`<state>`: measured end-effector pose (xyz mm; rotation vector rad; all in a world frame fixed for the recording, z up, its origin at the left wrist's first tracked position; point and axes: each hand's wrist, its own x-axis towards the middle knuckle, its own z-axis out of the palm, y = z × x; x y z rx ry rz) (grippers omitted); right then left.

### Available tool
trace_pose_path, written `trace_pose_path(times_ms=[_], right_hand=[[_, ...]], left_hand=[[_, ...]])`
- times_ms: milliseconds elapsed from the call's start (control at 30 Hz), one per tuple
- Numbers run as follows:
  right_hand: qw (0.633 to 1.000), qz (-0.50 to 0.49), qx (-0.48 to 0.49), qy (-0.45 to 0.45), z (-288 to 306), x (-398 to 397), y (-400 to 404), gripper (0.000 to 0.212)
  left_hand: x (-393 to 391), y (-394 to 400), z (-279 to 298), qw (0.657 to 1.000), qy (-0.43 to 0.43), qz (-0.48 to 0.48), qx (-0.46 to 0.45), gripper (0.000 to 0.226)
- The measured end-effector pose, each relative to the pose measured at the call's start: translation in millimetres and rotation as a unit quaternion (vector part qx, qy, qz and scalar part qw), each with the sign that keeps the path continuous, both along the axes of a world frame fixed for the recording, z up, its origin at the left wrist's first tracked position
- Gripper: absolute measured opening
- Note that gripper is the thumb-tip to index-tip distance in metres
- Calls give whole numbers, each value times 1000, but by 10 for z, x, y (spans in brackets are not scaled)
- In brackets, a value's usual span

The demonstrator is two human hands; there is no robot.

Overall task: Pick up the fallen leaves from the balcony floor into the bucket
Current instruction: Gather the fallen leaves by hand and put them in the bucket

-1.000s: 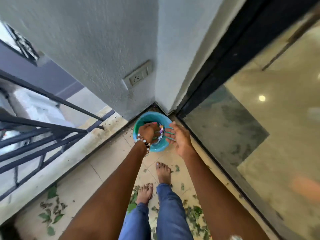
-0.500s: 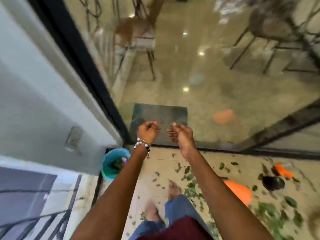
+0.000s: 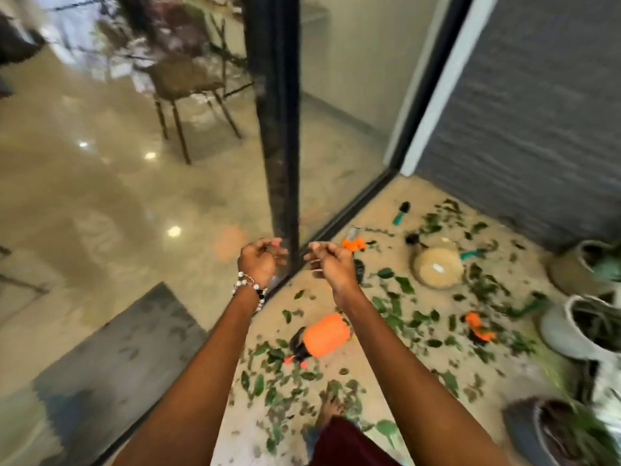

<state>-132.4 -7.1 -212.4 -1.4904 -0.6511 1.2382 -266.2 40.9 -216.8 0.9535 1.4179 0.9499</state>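
Head view, looking down over both outstretched arms. The left hand (image 3: 261, 262) sits just left of frame centre, held in the air, its fingers loosely curled and holding nothing; a bead bracelet (image 3: 249, 288) circles its wrist. The right hand (image 3: 331, 264) sits just right of centre at the same height, near the left but apart from it, fingers likewise loosely curled and empty.

The leaves (image 3: 295, 378) lie scattered over the balcony floor (image 3: 376, 203), which fills the lower right half of the frame; they are thickest at bottom centre, between the arms, and in a band running toward the right edge. The bucket is out of frame.

An orange sprayer (image 3: 324, 334) lies on its side among the leaves, below the right hand. A smaller orange tool (image 3: 479, 327) lies right of centre, and another orange tool (image 3: 353, 243) lies just right of the right hand. A round tan pot (image 3: 437, 267) lies on the floor right of centre. A green-handled trowel (image 3: 401, 213) lies above it, near the door track. Planters (image 3: 571, 327) stand along the right edge, blurred.

A dark door frame (image 3: 277, 112) runs from top centre down to between the hands. Behind the glass, a chair (image 3: 188, 85) stands in the upper left and a grey mat (image 3: 114, 358) lies in the lower left. A grey wall (image 3: 537, 95) fills the upper right.
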Motion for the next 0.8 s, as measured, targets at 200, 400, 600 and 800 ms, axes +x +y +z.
trace_pose_path(times_ms=[200,400,600,800], right_hand=[[991,-128,-1,-25,17,1631,166,14],[973,-229,-15,-35,3,2783,283,19],[955,-293,-36,-14,-142,3655,577,17],[943,-330,-52,-4,-292,4646,1303,15]], left_hand=[[1755,379,47,992,-22,-122,-3,9],[2914,779,62,975,-33,-220,-5,14],[3819,1437,-255,964,14,-263,-27,21],[4803,2286,-468,952,40,-301,-28,20]])
